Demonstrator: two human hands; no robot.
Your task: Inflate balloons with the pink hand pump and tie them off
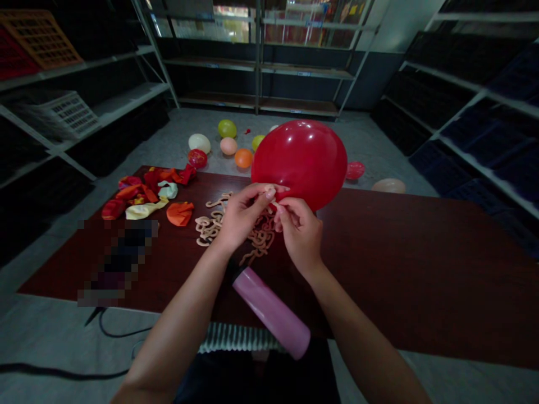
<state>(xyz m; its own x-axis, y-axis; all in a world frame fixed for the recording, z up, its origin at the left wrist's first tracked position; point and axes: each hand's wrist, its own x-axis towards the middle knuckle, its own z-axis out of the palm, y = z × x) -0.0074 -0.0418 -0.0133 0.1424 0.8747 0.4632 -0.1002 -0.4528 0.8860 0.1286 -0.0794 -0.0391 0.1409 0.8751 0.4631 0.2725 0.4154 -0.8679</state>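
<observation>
the left hand [246, 213] and right hand [301, 230] pinch a thin pale bit [275, 204] just in front of the big red balloon [303, 160]. the balloon is over the far edge of the bench [421, 264]. curly strings [261, 240] and a pink tube [272, 311] lie nearer than it, and floppy balloons [179, 214] lie to its left.

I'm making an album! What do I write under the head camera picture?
A left hand and right hand work close together by a shiny red balloon above a dark table.
</observation>
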